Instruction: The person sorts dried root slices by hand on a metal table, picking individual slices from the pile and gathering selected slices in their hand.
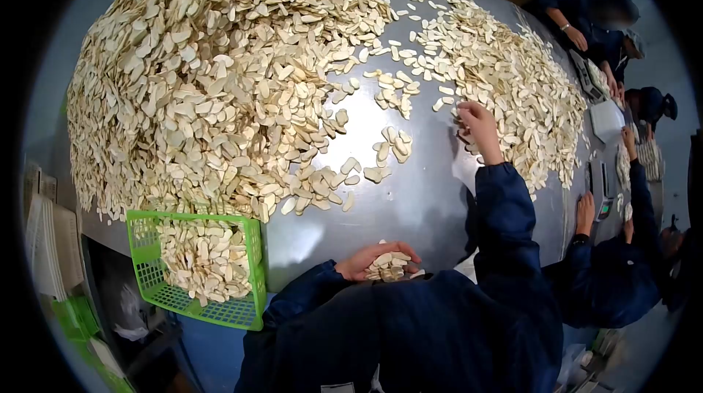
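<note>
My left hand [356, 261] is cupped near the table's front edge, close to my body, its fingers curled round a small heap of pale slices [388, 267]. These are flat, oval and cream-coloured, like dried root slices. Farther out, my right hand [480, 129] reaches to the left edge of a spread pile of slices [505, 78]. Its fingers are bent together and point down; whatever lies between them is hidden. Between my hands and the far side, a few loose slices [395, 144] lie on the metal table [421, 188].
A much taller heap of slices [198, 100] covers the left side. At the front left edge, a green plastic basket [256, 268] holds more slices. Co-workers [615, 276] sit along the right, near a scale [600, 184] and a white container [606, 121].
</note>
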A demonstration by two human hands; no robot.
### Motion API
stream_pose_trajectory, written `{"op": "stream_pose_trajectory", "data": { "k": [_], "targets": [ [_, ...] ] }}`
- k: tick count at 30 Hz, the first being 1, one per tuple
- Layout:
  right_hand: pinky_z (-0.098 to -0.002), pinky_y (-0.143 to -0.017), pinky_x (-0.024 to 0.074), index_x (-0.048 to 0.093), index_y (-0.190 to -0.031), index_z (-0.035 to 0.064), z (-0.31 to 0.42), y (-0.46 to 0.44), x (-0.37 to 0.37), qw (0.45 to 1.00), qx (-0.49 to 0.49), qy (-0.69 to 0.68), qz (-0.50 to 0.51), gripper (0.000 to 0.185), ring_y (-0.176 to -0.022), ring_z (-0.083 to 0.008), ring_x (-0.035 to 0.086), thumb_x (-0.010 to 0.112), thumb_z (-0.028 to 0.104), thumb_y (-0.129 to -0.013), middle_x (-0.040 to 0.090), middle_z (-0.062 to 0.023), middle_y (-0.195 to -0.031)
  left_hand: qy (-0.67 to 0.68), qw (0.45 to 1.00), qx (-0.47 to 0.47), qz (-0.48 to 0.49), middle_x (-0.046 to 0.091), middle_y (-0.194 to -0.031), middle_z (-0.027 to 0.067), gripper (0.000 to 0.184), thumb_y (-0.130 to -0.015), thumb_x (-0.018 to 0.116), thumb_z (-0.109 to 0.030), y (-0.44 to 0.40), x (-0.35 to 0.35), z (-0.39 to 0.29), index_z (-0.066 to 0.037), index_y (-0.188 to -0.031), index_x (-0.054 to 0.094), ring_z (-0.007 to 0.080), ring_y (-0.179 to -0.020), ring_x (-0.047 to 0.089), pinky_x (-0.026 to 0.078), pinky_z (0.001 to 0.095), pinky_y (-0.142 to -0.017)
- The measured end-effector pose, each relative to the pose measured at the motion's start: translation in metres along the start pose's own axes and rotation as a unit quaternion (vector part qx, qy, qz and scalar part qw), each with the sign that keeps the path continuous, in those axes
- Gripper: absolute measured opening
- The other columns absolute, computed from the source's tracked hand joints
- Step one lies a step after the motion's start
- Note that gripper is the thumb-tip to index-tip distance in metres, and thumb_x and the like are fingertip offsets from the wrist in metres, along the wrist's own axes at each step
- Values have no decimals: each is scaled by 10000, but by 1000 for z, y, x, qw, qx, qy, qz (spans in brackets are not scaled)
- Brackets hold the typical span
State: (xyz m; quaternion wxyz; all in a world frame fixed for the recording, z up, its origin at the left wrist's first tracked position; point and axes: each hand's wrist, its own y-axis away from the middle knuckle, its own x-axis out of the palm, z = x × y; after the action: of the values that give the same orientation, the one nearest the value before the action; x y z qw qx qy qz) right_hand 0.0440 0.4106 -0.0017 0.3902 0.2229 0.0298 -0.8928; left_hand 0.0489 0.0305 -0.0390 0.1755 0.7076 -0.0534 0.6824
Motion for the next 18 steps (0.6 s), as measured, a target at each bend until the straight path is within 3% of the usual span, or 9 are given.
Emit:
{"op": "stream_pose_trajectory", "data": {
  "k": [3, 4, 5, 8, 11, 12, 15, 17, 18],
  "targets": [
    [-237, -485, 452, 665, -958, -5, 40, 2, 40, 998, -25, 14, 52, 205, -549, -97, 591, 594, 153, -848, 638, -50, -699, 13, 1000, -9, -10, 555, -1202, 153, 355, -1019, 362, -300, -2, -3, 1, -17, -1133, 543, 271, -1092, 587, 530, 415, -907],
    [-273, -524, 470, 666, -916, -11, 39, -3, 55, 993, -63, 83, 55, 237, -556, -138, 603, 621, 205, -828, 633, -73, -669, 19, 1000, -9, -10, 558, -1197, 150, 354, -1018, 364, -301, -3, -3, 1, -19, -1130, 546, 266, -1086, 590, 531, 416, -904],
    [-333, -604, 491, 650, -937, -6, 45, -7, 69, 978, -92, 179, 61, 292, -653, -236, 639, 649, 251, -799, 652, -128, -744, 24, 1000, -6, -10, 561, -1192, 147, 353, -1017, 367, -302, -3, -3, 1, -21, -1128, 548, 261, -1080, 592, 533, 418, -902],
    [-437, -719, 483, 627, -1015, 34, 60, 1, 99, 922, -185, 339, 23, 313, -861, -368, 614, 648, 237, -778, 648, -197, -926, 16, 1000, 9, -19, 563, -1183, 139, 342, -1017, 372, -297, 0, 3, 1, -24, -1122, 548, 246, -1060, 598, 540, 414, -891],
    [-447, -729, 482, 633, -1015, 39, 45, -9, 101, 909, -238, 340, 38, 297, -851, -362, 616, 642, 217, -778, 650, -197, -903, 8, 1000, 14, -27, 563, -1177, 137, 332, -1018, 370, -288, 2, 3, 1, -24, -1112, 548, 241, -1061, 598, 545, 406, -885],
    [-413, -697, 497, 644, -1015, 29, 41, -13, 96, 921, -246, 299, 33, 284, -774, -330, 636, 628, 178, -774, 660, -181, -848, 11, 1000, 14, -22, 562, -1176, 136, 329, -1018, 369, -285, 2, 2, 2, -25, -1110, 549, 240, -1060, 598, 547, 404, -882],
    [-369, -644, 504, 657, -1019, 24, 33, -21, 64, 978, -79, 179, 76, 278, -675, -287, 641, 607, 143, -772, 664, -169, -787, 21, 1000, 9, -9, 562, -1172, 133, 321, -1019, 367, -279, -1, 0, 3, -30, -1104, 549, 237, -1058, 600, 552, 399, -875],
    [-347, -622, 502, 665, -1001, 12, 35, -15, 45, 983, -44, 171, 57, 268, -650, -284, 638, 590, 145, -781, 668, -170, -773, 27, 1000, -1, -5, 563, -1167, 131, 317, -1019, 366, -277, -1, 1, 2, -32, -1105, 549, 236, -1055, 601, 555, 398, -869],
    [-357, -636, 502, 663, -986, 9, 26, -16, 40, 950, -130, 282, -21, 260, -676, -299, 638, 590, 159, -786, 669, -173, -783, 25, 1000, -3, -4, 563, -1166, 131, 318, -1019, 365, -278, -1, 2, 2, -33, -1104, 549, 236, -1053, 602, 556, 398, -868]
  ]
}}
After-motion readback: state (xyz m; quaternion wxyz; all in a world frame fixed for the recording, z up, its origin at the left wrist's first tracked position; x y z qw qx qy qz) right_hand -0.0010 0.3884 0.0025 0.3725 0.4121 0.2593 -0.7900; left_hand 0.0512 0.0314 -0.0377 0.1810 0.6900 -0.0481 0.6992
